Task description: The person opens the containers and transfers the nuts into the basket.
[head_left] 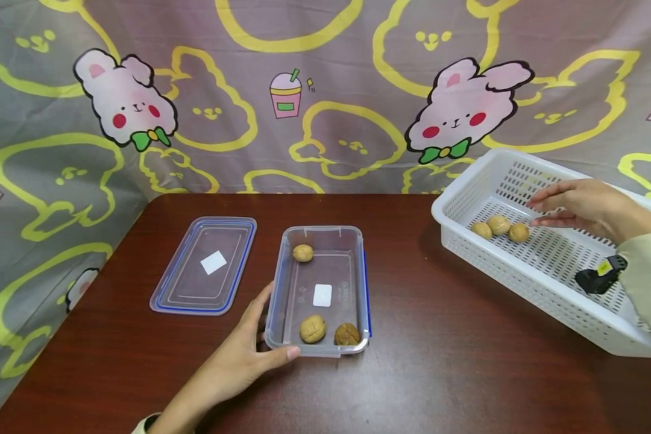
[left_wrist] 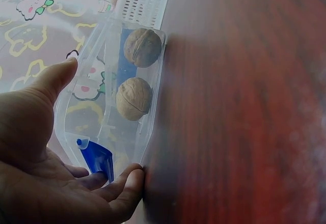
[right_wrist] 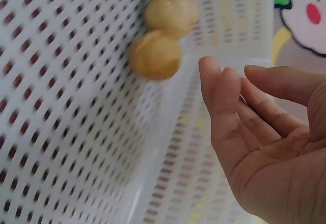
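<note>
My left hand (head_left: 239, 355) grips the near left corner of a clear plastic food container (head_left: 366, 283), its thumb at the near rim and its fingers along the left side. Inside lie a pale walnut (head_left: 302, 253) at the far end and two walnuts near the front, one tan (head_left: 313, 328) and one darker (head_left: 347, 334). Over a white perforated basket (head_left: 493, 265), my right hand (head_left: 591, 205) hovers with nothing in it, fingers loosely bent. Just beyond its fingertips, three walnuts (right_wrist: 170, 14) sit in a row on the basket floor.
Left of the container, its clear lid (head_left: 190, 274) with a blue seal lies flat on the dark wooden table (head_left: 412, 380). A blue latch (left_wrist: 97, 160) hangs by my left fingers. Behind the table hangs a patterned cloth (head_left: 352, 78).
</note>
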Demonstrator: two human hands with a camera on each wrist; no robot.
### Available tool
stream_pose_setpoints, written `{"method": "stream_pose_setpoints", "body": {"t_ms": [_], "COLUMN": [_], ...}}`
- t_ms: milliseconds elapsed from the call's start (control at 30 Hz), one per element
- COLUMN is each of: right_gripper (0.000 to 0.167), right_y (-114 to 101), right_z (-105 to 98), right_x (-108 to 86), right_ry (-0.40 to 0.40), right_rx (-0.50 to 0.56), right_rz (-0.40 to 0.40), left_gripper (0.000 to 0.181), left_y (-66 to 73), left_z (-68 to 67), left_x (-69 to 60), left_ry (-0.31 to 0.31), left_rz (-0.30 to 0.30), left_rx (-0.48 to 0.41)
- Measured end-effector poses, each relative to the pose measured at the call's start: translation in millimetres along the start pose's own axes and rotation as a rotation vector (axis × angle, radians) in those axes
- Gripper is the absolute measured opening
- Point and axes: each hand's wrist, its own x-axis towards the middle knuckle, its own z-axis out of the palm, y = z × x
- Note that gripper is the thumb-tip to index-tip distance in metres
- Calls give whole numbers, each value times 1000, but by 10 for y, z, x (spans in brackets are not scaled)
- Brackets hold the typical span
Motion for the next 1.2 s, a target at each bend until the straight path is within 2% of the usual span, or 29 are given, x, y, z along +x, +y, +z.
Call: {"method": "stream_pose_setpoints", "body": {"t_ms": [167, 300, 400, 500, 600, 700, 900, 1033, 1200], "right_gripper": [46, 38, 34, 31, 31, 38, 42, 39, 37], "right_y": [-177, -353, -500, -654, -793, -901, -1028, -1084, -1114], "right_z": [72, 157, 258, 404, 597, 826, 1269, 1535, 1855], "right_x": [-45, -111, -178, -265, -366, -449, -570, -620, -597], "right_ry": [1, 8, -3, -28, -46, -71, -152, -252, -382], "right_rx": [-57, -103, -94, -114, -221, -308, -360, -347, -335], "right_rz": [-83, -181, -252, -314, -344, -353, -438, -485, -534], "left_gripper": [114, 113, 113, 113, 113, 114, 117, 117, 117], "left_y": [-11, -5, 2, 7, 11, 13, 3, -2, 15], "left_z": [-1, -17, -24, -26, -27, -21, -2, 4, -2], "left_x": [1, 1, -1, -5, -8, -12, -19, -15, -18], "left_ry": [-4, -12, -15, -12, -10, -8, -10, -12, -11], "left_rz": [14, 41, 47, 40, 38, 36, 19, 16, 9], "left_rx": [-13, -15, -15, -8, 3, 13, 20, 22, -18]}}
